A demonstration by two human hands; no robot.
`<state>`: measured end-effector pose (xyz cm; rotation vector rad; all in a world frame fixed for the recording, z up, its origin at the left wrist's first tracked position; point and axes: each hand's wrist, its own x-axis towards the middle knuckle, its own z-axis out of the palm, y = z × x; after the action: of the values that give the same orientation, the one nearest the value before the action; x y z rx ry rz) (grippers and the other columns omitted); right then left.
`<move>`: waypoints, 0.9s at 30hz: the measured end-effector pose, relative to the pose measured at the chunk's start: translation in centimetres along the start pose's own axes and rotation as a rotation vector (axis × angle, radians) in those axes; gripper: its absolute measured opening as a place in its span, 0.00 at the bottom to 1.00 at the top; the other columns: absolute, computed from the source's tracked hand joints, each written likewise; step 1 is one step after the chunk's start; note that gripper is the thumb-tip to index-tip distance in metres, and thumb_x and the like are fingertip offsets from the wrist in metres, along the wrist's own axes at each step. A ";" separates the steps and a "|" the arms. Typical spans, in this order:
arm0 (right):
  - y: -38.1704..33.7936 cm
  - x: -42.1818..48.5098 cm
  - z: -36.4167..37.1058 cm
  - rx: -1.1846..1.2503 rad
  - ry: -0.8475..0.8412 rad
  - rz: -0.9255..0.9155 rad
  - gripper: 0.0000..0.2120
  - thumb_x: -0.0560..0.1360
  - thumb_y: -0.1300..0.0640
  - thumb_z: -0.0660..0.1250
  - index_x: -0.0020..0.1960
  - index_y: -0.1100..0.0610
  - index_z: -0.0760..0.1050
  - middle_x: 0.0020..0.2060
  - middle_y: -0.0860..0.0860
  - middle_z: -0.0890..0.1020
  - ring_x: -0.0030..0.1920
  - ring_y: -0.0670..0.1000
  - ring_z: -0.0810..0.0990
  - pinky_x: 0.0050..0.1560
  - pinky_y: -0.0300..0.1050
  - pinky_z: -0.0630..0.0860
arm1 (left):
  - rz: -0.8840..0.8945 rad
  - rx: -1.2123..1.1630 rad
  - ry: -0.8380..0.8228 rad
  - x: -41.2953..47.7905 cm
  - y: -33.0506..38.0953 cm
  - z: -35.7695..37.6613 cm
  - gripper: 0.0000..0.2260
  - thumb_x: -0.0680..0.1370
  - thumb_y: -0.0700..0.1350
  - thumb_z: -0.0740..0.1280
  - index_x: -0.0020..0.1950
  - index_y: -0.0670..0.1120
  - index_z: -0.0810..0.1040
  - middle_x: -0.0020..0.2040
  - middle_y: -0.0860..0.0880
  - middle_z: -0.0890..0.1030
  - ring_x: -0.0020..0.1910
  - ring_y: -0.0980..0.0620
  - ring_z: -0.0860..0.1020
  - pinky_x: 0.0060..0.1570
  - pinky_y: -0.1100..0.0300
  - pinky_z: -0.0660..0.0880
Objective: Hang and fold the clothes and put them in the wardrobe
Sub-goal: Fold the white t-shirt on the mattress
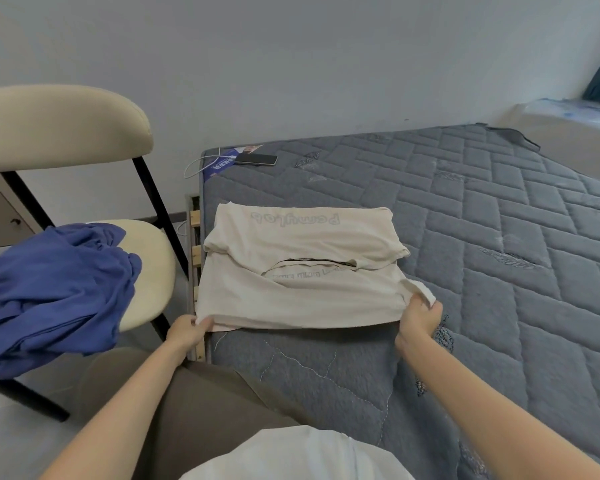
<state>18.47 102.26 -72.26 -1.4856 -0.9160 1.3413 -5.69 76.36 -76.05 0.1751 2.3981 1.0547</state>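
A person is folding a cream T-shirt lying flat on a grey quilted mattress, close to its left edge. The garment's long axis is running left to right across the view, with its far part doubled back toward the person and its grey lettering showing through reversed. The left hand is pinching the shirt's near left corner, fingers curled around the hem; the right hand is gripping the near right corner, fabric bunching above the knuckles. A crumpled blue garment is lying on a cream chair to the left. A phone is resting at the mattress's far left corner.
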 end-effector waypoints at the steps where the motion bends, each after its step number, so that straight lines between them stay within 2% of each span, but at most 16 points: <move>1: -0.1 0.3 0.2 0.012 0.033 -0.003 0.13 0.81 0.55 0.56 0.62 0.60 0.68 0.51 0.54 0.73 0.49 0.53 0.72 0.48 0.45 0.69 | 0.033 -0.036 0.046 0.1 0.1 -0.1 0.11 0.80 0.47 0.62 0.52 0.38 0.74 0.51 0.41 0.75 0.48 0.46 0.71 0.47 0.58 0.66; 3: -0.5 0.5 0.5 0.028 0.093 0.051 0.14 0.82 0.56 0.54 0.64 0.61 0.69 0.52 0.53 0.73 0.49 0.53 0.72 0.49 0.44 0.69 | 0.066 -0.099 0.102 0.2 0.3 -0.3 0.09 0.81 0.47 0.59 0.51 0.41 0.71 0.50 0.42 0.73 0.48 0.47 0.70 0.47 0.58 0.64; 5: -0.3 0.8 0.7 0.092 0.105 0.192 0.17 0.81 0.59 0.51 0.67 0.60 0.68 0.57 0.53 0.75 0.51 0.54 0.74 0.52 0.45 0.72 | 0.102 -0.182 0.118 0.2 0.7 -0.3 0.09 0.82 0.48 0.56 0.55 0.43 0.69 0.52 0.44 0.72 0.51 0.48 0.69 0.49 0.58 0.64; 6: -0.1 0.8 0.8 0.132 0.076 0.266 0.18 0.81 0.60 0.50 0.68 0.60 0.69 0.60 0.54 0.76 0.51 0.54 0.76 0.54 0.46 0.73 | 0.121 -0.217 0.136 0.2 0.8 -0.4 0.10 0.83 0.48 0.55 0.57 0.43 0.69 0.53 0.44 0.72 0.52 0.47 0.69 0.50 0.58 0.64; 8: 0.6 0.8 0.7 0.151 -0.026 0.366 0.18 0.80 0.58 0.49 0.64 0.59 0.71 0.56 0.56 0.80 0.44 0.51 0.79 0.55 0.45 0.73 | 0.147 -0.291 0.182 0.6 0.7 -0.4 0.15 0.83 0.49 0.55 0.60 0.39 0.70 0.54 0.42 0.75 0.50 0.46 0.72 0.49 0.56 0.68; 10: 1.6 0.5 0.7 0.167 -0.126 0.403 0.11 0.78 0.60 0.53 0.54 0.59 0.72 0.51 0.56 0.81 0.42 0.50 0.79 0.53 0.43 0.73 | 0.124 -0.441 0.164 0.8 0.7 -0.5 0.15 0.83 0.49 0.55 0.59 0.38 0.71 0.47 0.40 0.76 0.37 0.48 0.74 0.39 0.55 0.77; 11: 2.0 0.1 0.7 0.159 -0.159 0.412 0.09 0.77 0.62 0.55 0.54 0.61 0.71 0.49 0.55 0.80 0.42 0.50 0.79 0.49 0.42 0.74 | 0.093 -0.550 0.127 0.8 0.9 -0.6 0.13 0.82 0.48 0.56 0.57 0.39 0.70 0.42 0.41 0.74 0.30 0.51 0.72 0.34 0.57 0.79; 13: 2.9 -0.3 1.0 0.041 -0.199 0.370 0.18 0.74 0.63 0.62 0.63 0.64 0.68 0.48 0.56 0.79 0.45 0.51 0.78 0.44 0.42 0.75 | 0.008 -0.679 0.057 0.8 1.0 -0.8 0.09 0.81 0.45 0.61 0.55 0.40 0.70 0.40 0.43 0.71 0.24 0.56 0.71 0.30 0.61 0.80; 15: 3.5 -0.7 1.3 -0.107 -0.198 0.316 0.26 0.71 0.62 0.69 0.66 0.64 0.66 0.55 0.57 0.78 0.52 0.55 0.78 0.49 0.47 0.76 | -0.052 -0.678 0.004 0.5 1.1 -0.7 0.08 0.77 0.38 0.67 0.53 0.39 0.71 0.45 0.41 0.74 0.29 0.55 0.75 0.29 0.65 0.79; 16: 3.8 -0.7 1.4 -0.155 -0.189 0.293 0.26 0.69 0.62 0.72 0.65 0.64 0.67 0.57 0.58 0.78 0.55 0.57 0.78 0.52 0.49 0.77 | -0.073 -0.631 -0.002 0.6 0.9 -0.6 0.09 0.74 0.34 0.69 0.52 0.38 0.72 0.48 0.41 0.76 0.34 0.53 0.75 0.27 0.68 0.77; 18: 4.1 -0.6 1.4 -0.218 -0.179 0.264 0.22 0.67 0.63 0.74 0.59 0.63 0.73 0.56 0.58 0.79 0.55 0.58 0.78 0.56 0.53 0.77 | -0.133 -0.502 -0.004 0.6 0.5 -0.4 0.15 0.71 0.30 0.71 0.55 0.35 0.74 0.44 0.44 0.77 0.36 0.52 0.74 0.22 0.70 0.74; 21: 4.0 -0.9 1.3 -0.311 -0.203 0.231 0.16 0.69 0.61 0.74 0.55 0.61 0.78 0.50 0.54 0.78 0.53 0.57 0.77 0.59 0.53 0.76 | -0.223 -0.418 -0.036 0.9 0.0 0.1 0.19 0.72 0.31 0.70 0.62 0.35 0.72 0.42 0.45 0.76 0.35 0.53 0.72 0.23 0.67 0.73; 24: 3.7 -1.1 1.5 -0.381 -0.209 0.204 0.13 0.72 0.58 0.72 0.55 0.61 0.79 0.54 0.57 0.80 0.54 0.59 0.78 0.56 0.51 0.77 | -0.248 -0.410 0.007 1.1 0.1 0.4 0.15 0.77 0.37 0.66 0.62 0.35 0.72 0.38 0.47 0.73 0.34 0.53 0.70 0.27 0.64 0.72; 27: 3.4 -1.4 2.2 -0.327 -0.176 0.231 0.12 0.75 0.60 0.65 0.57 0.64 0.76 0.56 0.61 0.79 0.50 0.58 0.76 0.47 0.46 0.72 | -0.231 -0.456 0.061 1.1 0.5 0.0 0.13 0.78 0.36 0.63 0.62 0.35 0.74 0.39 0.45 0.74 0.35 0.53 0.70 0.33 0.62 0.69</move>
<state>15.92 100.22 -75.05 -1.7856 -1.1458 1.5640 -6.72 77.02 -76.14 -0.2892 2.0964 1.4695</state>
